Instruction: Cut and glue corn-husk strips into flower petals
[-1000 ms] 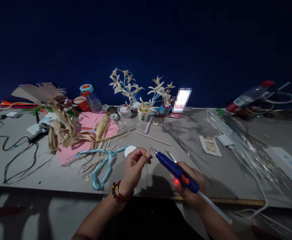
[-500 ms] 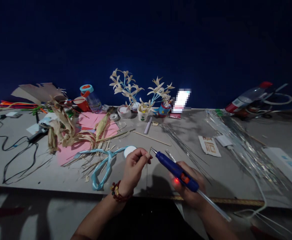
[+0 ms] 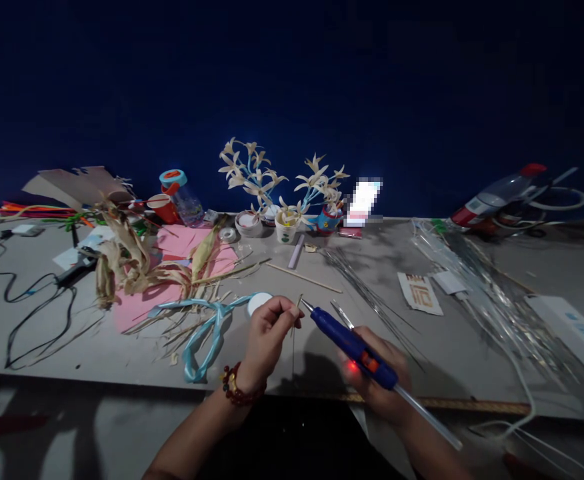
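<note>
- The person's left hand [image 3: 267, 333] pinched a thin, pale, straw-like strip [image 3: 299, 305] between thumb and fingertips, its upper end poking out above them, over the grey tabletop [image 3: 137, 360].
- That strip looked very light, pliable and easily creased; a gentle pinch below the upper end seemed the right hold, leaving the tip bare.
- A fine dark line ran down below the fingers; whether it belonged to the strip could not be told.
- The right hand [image 3: 383, 399] was wrapped around the handle of a dark-blue plastic glue gun [image 3: 339, 335], which slanted up toward the left hand; its trigger was hidden, so whether it was squeezed could not be told.
- The gun's slim metal nozzle [image 3: 307, 305] lay just beside the strip; contact between them was too small to tell.
- The gun seemed stiff and fairly light, best held by its handle; the bare metal was probably hot and no place for fingers.
- A translucent glue stick [image 3: 429, 417] jutted from the rear, likely smooth and slightly bendy.
- A red glow [image 3: 353, 366] showed near the right fingers.
- A narrow silvery metal tool [image 3: 343, 315] jutted past the right fingers; whether they held it was unclear.
</note>
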The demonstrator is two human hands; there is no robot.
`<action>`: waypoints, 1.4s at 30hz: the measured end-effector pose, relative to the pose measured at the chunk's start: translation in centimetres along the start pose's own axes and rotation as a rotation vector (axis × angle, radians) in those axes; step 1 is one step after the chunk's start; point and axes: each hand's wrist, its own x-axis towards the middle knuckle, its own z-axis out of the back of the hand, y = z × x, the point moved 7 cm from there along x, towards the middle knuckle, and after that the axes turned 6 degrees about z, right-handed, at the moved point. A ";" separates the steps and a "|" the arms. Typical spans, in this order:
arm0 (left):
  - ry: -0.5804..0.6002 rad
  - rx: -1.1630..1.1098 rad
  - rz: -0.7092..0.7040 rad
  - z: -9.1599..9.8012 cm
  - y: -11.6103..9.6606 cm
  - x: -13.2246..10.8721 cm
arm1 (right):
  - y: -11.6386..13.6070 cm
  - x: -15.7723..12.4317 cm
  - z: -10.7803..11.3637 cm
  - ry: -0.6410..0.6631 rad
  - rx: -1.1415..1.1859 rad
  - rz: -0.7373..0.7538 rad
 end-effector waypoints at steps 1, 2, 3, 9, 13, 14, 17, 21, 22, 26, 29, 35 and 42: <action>0.000 0.000 0.002 0.0 0.1 0.0 | 0.1 0.0 0.0 -0.005 -0.015 0.009; 0.000 -0.001 0.003 0.0 0.1 0.0 | 0.1 0.0 0.1 -0.011 -0.035 0.016; 0.003 0.000 0.004 0.0 0.2 0.0 | 0.2 -0.1 0.2 -0.018 -0.053 0.021; 0.004 0.015 -0.008 0.0 0.0 0.0 | 0.1 0.0 0.1 -0.012 -0.043 0.011; 0.000 0.021 -0.011 0.0 -0.2 -0.1 | 0.2 0.1 0.1 -0.017 -0.044 0.048; -0.001 0.020 -0.011 0.0 -0.2 -0.1 | 0.3 0.1 0.1 -0.017 -0.043 0.051; 0.006 0.014 -0.010 0.0 0.0 -0.1 | 0.2 0.1 0.0 -0.007 -0.041 0.027; 0.009 -0.008 -0.017 0.0 0.0 -0.1 | 0.1 0.1 0.0 0.009 -0.048 0.000; 0.010 -0.015 -0.021 -0.1 -0.1 -0.1 | 0.1 0.1 0.0 0.008 -0.054 -0.003; 0.015 -0.042 -0.009 0.0 0.0 -0.2 | -0.1 0.0 0.1 -0.013 -0.064 -0.024; 0.015 -0.066 0.024 0.0 0.3 -0.1 | -0.1 -0.2 0.0 -0.025 -0.033 -0.007; 0.018 -0.095 0.050 0.0 0.3 -0.2 | -0.9 -0.3 -0.5 0.033 -0.043 0.027; -0.023 -0.169 0.052 1.6 0.3 0.0 | -7.8 -1.7 2.8 0.035 -0.467 -0.258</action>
